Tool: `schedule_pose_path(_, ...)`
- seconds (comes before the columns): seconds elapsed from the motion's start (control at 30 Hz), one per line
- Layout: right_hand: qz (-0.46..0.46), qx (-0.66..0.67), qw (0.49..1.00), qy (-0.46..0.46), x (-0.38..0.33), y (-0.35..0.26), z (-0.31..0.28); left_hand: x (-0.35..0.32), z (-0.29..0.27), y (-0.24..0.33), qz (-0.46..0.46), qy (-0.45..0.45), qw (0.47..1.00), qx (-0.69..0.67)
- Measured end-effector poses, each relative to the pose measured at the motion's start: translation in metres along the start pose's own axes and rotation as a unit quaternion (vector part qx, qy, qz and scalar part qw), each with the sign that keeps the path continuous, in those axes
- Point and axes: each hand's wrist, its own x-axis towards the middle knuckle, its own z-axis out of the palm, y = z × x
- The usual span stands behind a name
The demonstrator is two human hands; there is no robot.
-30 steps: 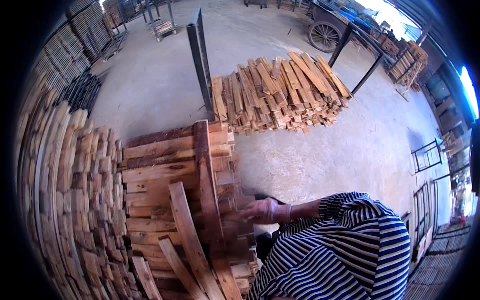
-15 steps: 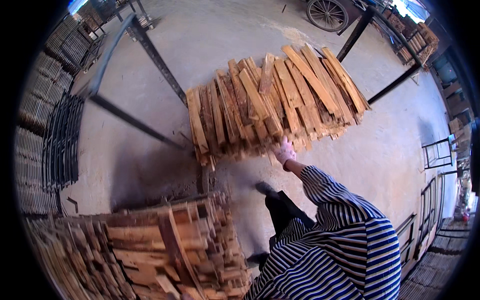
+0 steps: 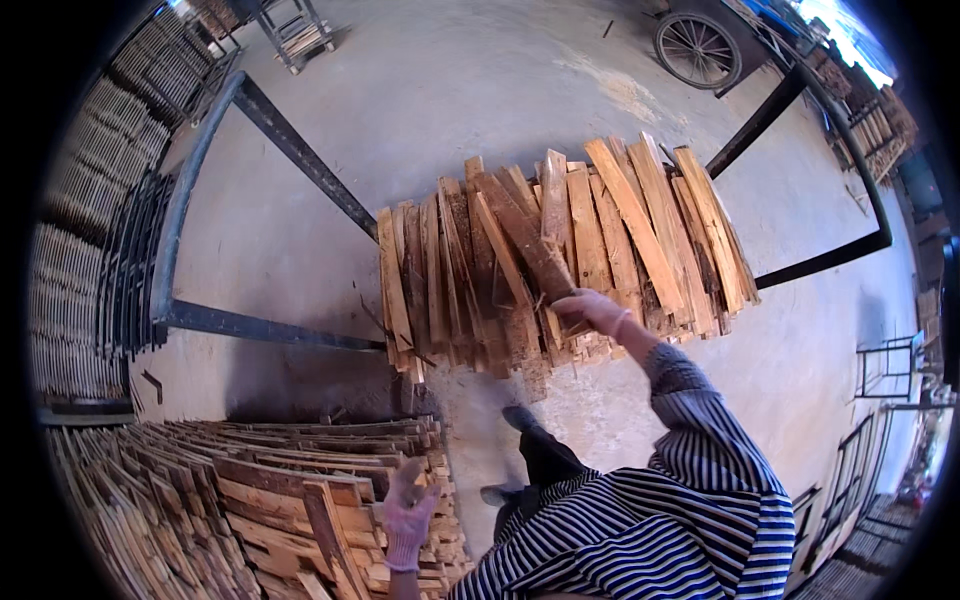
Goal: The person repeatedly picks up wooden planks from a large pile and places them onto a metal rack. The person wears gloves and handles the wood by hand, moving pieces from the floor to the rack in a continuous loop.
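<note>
Over pile [image 3: 597, 240]; right hand [image 3: 594, 311] holds plank [image 3: 530, 240]

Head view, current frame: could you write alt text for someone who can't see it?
A gloved right hand holds the near end of a dark plank over a pile of planks between metal frames. The left hand, gloved and open, is by a second stack, lower left. A spoked wheel stands upper right.

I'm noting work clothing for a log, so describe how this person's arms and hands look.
The left hand and right hand wear pale pink fabric gloves. The right arm has a long, dark-blue-and-white striped cloth sleeve. No sleeve shows on the visible bit of left forearm.
</note>
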Motion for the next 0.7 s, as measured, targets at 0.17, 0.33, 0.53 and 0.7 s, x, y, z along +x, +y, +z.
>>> schedule_pose_path(0.17,-0.036,-0.025,0.999,-0.031,-0.152,-0.083,0.037,0.061,0.073,0.018,-0.081,-0.114,0.968,-0.206)
schedule_pose_path(0.33,-0.015,-0.131,0.969,-0.209,-0.192,-0.045,0.027,0.129,0.174,0.031,-0.072,-0.313,0.847,-0.423)
schedule_pose_path(0.53,-0.116,-0.244,0.934,-0.232,-0.192,-0.083,0.126,0.125,0.179,0.073,0.106,-0.266,0.641,-0.712)
schedule_pose_path(0.7,-0.192,-0.321,0.828,-0.417,-0.204,-0.082,0.242,0.009,0.082,0.020,0.167,-0.022,0.719,-0.675)
